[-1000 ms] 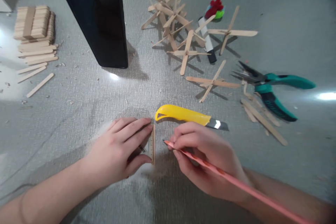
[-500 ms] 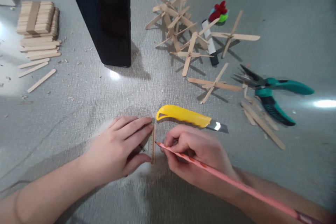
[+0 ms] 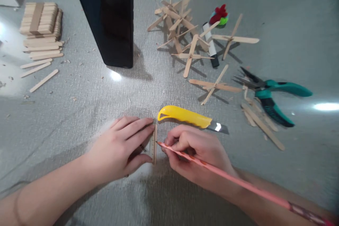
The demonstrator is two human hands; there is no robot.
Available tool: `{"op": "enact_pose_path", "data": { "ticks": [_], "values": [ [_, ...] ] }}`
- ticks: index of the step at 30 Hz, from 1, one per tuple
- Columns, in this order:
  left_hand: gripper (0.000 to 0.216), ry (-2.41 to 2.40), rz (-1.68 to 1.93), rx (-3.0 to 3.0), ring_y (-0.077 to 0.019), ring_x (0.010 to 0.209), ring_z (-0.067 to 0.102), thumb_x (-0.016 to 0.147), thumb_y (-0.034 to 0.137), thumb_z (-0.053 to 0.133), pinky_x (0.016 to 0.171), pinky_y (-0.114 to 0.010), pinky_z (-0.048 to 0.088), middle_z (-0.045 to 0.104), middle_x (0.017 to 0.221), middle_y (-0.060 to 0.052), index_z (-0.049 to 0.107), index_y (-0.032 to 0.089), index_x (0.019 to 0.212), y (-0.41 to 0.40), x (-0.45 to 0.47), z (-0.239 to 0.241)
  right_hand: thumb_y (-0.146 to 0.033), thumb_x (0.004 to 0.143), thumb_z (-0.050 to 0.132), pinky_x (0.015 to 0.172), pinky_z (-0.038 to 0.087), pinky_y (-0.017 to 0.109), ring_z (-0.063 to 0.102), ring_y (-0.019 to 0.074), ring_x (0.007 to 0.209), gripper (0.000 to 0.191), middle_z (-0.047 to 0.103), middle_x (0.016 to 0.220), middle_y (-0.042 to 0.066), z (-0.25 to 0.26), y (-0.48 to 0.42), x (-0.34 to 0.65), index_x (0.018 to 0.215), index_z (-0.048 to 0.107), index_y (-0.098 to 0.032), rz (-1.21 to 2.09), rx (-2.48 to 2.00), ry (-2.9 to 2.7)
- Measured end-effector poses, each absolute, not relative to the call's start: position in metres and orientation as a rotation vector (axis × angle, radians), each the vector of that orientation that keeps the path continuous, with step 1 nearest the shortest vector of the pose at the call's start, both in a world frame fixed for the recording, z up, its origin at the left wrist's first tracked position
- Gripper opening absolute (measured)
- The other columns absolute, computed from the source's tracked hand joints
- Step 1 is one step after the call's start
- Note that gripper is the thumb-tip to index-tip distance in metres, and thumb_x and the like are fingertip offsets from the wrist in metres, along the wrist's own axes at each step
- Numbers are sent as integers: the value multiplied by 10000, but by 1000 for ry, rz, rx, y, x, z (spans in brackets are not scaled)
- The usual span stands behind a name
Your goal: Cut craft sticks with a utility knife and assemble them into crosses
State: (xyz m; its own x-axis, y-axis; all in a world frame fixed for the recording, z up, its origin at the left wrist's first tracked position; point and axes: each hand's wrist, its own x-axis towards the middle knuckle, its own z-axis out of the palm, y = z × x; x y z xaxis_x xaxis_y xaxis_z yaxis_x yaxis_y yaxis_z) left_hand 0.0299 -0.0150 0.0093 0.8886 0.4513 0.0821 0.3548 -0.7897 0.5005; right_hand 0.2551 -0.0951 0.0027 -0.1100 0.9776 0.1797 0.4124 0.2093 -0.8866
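Note:
My left hand [image 3: 120,148] lies flat on the grey cloth, its fingers pressing a small ruler and a short wooden stick [image 3: 155,144] side by side. My right hand [image 3: 196,155] is closed in a writing grip on a long pink pencil [image 3: 225,180]. The pencil tip touches the right edge of the stick. Just beyond both hands lies a yellow utility knife [image 3: 185,116] with its blade out to the right.
Teal pliers [image 3: 270,93] and loose stick pieces [image 3: 261,125] lie at the right. Glued stick crosses [image 3: 182,31], a glue stick [image 3: 210,44] and a red-green pompom [image 3: 219,15] are at the back. A stack of sticks [image 3: 41,19] sits far left, a dark upright object [image 3: 111,17] at the back centre.
My right hand moved left, bringing the pencil tip from a small gap onto the stick's edge. My left hand has stayed put. The camera shifted slightly.

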Motion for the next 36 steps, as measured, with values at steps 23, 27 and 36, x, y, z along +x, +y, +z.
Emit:
{"op": "enact_pose_path", "data": {
  "ticks": [23, 27, 36],
  "values": [
    [566, 591, 252, 2561, -302, 1251, 547, 953, 428, 634, 1023, -479, 507, 565, 1469, -133, 526, 111, 1408, -15, 30, 10, -88, 849, 658, 571, 493, 229, 636, 109, 645, 223, 672, 796, -7, 5, -93, 254, 755, 513, -229, 865, -1340, -1651],
    [552, 604, 236, 2554, -304, 1247, 555, 954, 426, 630, 1019, -481, 507, 570, 1463, -134, 529, 118, 1401, -15, 31, 11, -82, 843, 661, 578, 491, 222, 636, 102, 648, 230, 669, 795, -12, 5, -94, 254, 756, 504, -225, 863, -1345, -1656],
    [557, 623, 224, 2540, -292, 1255, 547, 950, 405, 640, 1032, -474, 502, 559, 1473, -126, 515, 126, 1416, -17, 31, 12, -71, 838, 644, 549, 488, 219, 622, 98, 625, 237, 664, 787, -15, 5, -93, 254, 756, 491, -231, 881, -1326, -1675]
  ]
}}
